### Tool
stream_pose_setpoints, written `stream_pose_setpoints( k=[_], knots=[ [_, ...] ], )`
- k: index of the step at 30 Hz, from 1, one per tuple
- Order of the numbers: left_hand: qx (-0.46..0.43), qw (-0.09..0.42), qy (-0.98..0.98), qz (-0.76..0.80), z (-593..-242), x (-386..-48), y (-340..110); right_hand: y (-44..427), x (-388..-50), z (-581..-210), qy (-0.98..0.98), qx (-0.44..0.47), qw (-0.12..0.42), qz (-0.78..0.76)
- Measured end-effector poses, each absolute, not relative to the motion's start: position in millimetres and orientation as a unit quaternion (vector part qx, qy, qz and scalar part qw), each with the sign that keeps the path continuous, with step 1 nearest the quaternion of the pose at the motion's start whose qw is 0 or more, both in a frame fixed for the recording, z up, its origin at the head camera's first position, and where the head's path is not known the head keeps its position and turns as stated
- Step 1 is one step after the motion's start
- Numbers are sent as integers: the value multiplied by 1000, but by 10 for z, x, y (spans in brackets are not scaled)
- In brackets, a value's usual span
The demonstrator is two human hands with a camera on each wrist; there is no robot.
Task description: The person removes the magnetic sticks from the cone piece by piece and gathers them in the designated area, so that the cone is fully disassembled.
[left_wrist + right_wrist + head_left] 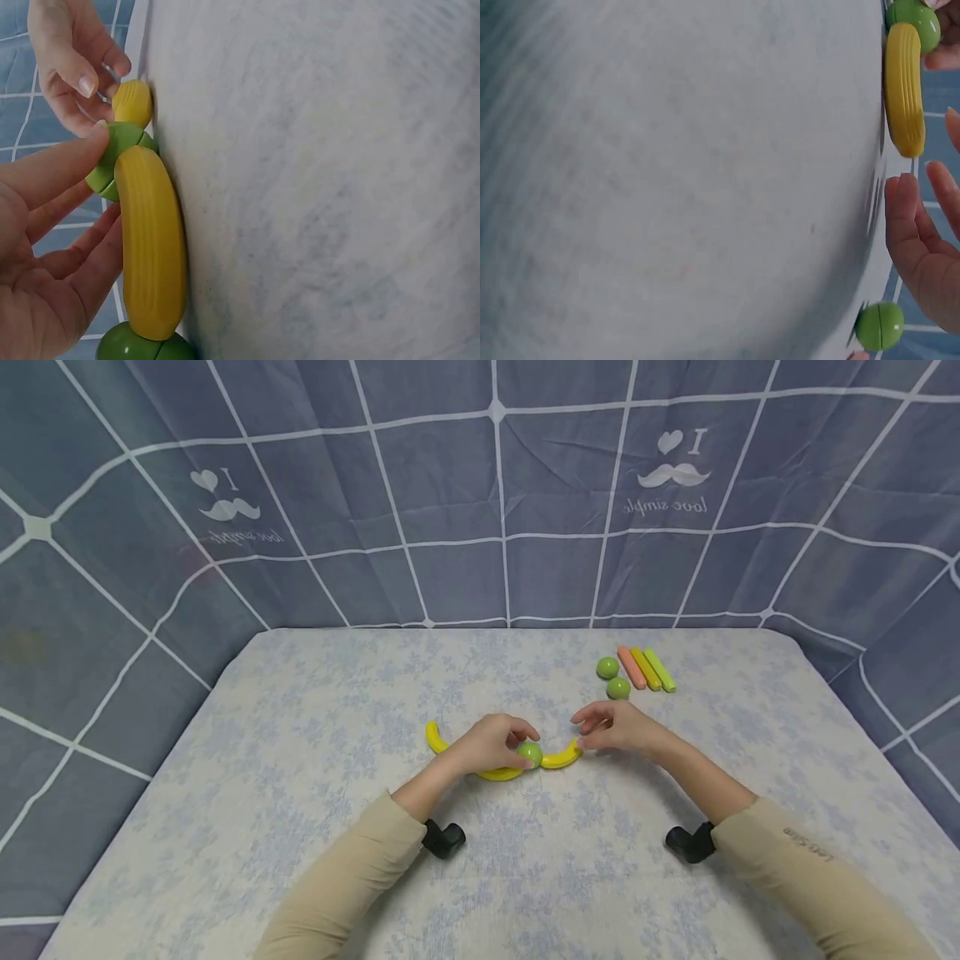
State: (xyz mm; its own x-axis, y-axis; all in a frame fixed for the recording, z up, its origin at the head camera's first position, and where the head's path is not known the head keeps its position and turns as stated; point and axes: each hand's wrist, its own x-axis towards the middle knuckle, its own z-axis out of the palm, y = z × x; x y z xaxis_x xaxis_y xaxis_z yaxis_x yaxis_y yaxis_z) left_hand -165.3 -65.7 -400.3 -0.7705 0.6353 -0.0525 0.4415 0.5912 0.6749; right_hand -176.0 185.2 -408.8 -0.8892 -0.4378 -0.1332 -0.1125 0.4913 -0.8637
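Left hand (487, 745), head view: pinches a green ball (529, 753) between thumb and fingers, seemingly to steady it between 2 yellow pieces
Right hand (618, 729), head view: fingers curved and apart, by the outer end of the right yellow piece (561, 758), perhaps to guide that end
Sticks, head view: 3 sticks (647, 669) lie side by side near 2 more green balls (608, 668), likely set back to leave working room
Middle yellow piece (154, 247), left wrist view: spans the pinched ball and a lower green ball (139, 345), as a link
Fingertips (906, 184), right wrist view: a gap parts them from the right yellow piece, so that hand grips nothing
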Motion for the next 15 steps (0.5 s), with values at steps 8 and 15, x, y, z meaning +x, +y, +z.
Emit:
stream_pose_setpoints(
  k=[8, 15],
  knots=[
    [322, 140, 876, 331, -4032, -1632, -642, 1763, -1772, -4115, 853, -186, 195, -448],
    [315, 142, 872, 346, -4043, -1624, -645, 1708, -1799, -4116, 850, -196, 208, -443]
  ],
)
